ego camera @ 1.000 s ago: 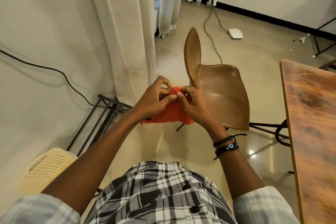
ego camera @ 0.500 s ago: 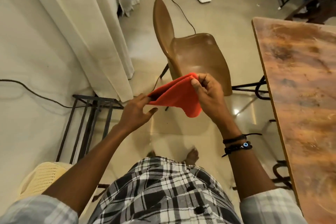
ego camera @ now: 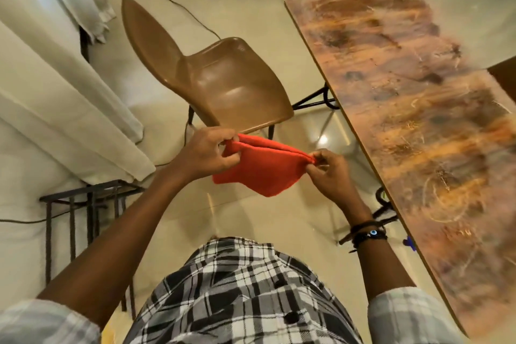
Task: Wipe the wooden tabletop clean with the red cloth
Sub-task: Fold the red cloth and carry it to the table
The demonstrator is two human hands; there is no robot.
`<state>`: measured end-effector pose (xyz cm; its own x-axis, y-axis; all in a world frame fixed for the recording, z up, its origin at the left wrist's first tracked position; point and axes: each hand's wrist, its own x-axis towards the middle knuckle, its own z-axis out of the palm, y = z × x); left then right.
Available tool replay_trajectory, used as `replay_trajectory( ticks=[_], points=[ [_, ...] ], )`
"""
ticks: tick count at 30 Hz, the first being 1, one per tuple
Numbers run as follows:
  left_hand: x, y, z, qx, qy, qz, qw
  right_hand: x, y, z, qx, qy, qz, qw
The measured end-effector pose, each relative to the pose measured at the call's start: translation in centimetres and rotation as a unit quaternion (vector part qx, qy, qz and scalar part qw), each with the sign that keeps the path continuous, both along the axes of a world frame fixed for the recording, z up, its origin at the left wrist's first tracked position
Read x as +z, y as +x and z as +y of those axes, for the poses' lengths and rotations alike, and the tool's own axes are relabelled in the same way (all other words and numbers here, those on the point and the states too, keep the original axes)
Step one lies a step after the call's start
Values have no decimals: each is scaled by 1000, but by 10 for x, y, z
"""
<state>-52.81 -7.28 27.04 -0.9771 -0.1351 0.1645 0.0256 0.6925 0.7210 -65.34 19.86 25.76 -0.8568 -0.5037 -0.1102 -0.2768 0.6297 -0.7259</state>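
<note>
Wooden tabletop (ego camera: 418,120): runs from 1 o'clock down to 5 o'clock. A second ago only a strip showed at 3 o'clock, so the head has turned toward it. The wood is mottled with pale marks, and nothing touches it.

Chair (ego camera: 229,86): brown, at 12 o'clock just beyond the hands.

Red cloth (ego camera: 262,173): at centre, in the air over the floor, apart from the table edge at its 3 o'clock. A second ago it was a small wad between the hands; now it is drawn out as a doubled band, with a flap hanging toward 6 o'clock.

Left hand (ego camera: 203,153): curled fingers and thumb pinch the cloth's 9 o'clock end. Half a second ago it only reached for that end.

Right hand (ego camera: 332,173): pinches the 3 o'clock end, as it did half a second ago.

Meaning: this looks like preparation — the cloth is being folded into a pad. Wiping has not begun; the cloth must next travel toward 3 o'clock onto the wood.
</note>
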Motion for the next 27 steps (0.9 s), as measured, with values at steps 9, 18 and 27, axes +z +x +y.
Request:
replay_trajectory(
  ticks=[9, 18, 27],
  points=[
    [24, -39, 108, -63, 120, -1, 991, -11, 16, 109, -130, -37, -32, 990],
    [18, -55, 226, -67, 167, -39, 983, -1, 64, 223, -190, -115, -64, 973],
    [17, -67, 355, -98, 171, -78, 977, 16, 102, 293, -296, -144, 44, 943]
  ],
)
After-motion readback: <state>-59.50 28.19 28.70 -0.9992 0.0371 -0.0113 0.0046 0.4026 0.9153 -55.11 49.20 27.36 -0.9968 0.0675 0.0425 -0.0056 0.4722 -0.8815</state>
